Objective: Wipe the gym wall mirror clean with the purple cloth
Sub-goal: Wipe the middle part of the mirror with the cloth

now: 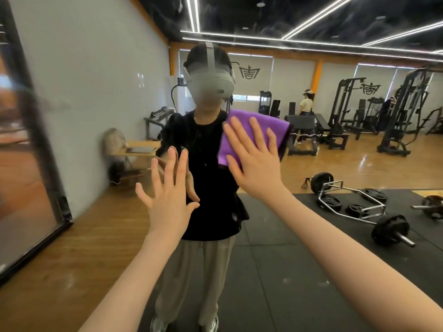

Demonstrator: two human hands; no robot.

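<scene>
**Entry: Mirror wiping, cloth on the glass**

**Mirror** [311, 144]. Large wall pane filling most of the view. Faint smears show near its dark left frame [43, 149]; whether the rest of the glass is clean cannot be told.

**Purple cloth** [261, 123]. Folded, lying flat against the glass at about chest height of the reflected person, right of centre. Its upper and right edges stand clear of the hand.

**Right hand** [254, 159]. Fingers straight and spread, palm pressing the cloth to the mirror. No pinch or curl round the fabric; the cloth is held only by pressure.

**Left hand** [167, 195]. Fingers spread and straight, holding nothing. It is raised close to the glass, left of the cloth and apart from it; whether the fingertips touch the pane cannot be told.

**Reflected items.** A person in a black top wearing a headset [211, 80]; weight machines [347, 111]; a loaded bar [354, 207] on a black floor mat [275, 248].

**Step in hand (judgement).** The wiping itself, with the cloth working the central zone of the glass.

**Next move calls for (judgement).** Steady flat-palm pressure while sliding the cloth, so it does not slip from under the hand. Overlapping passes should carry toward the smeared left edge.
</scene>
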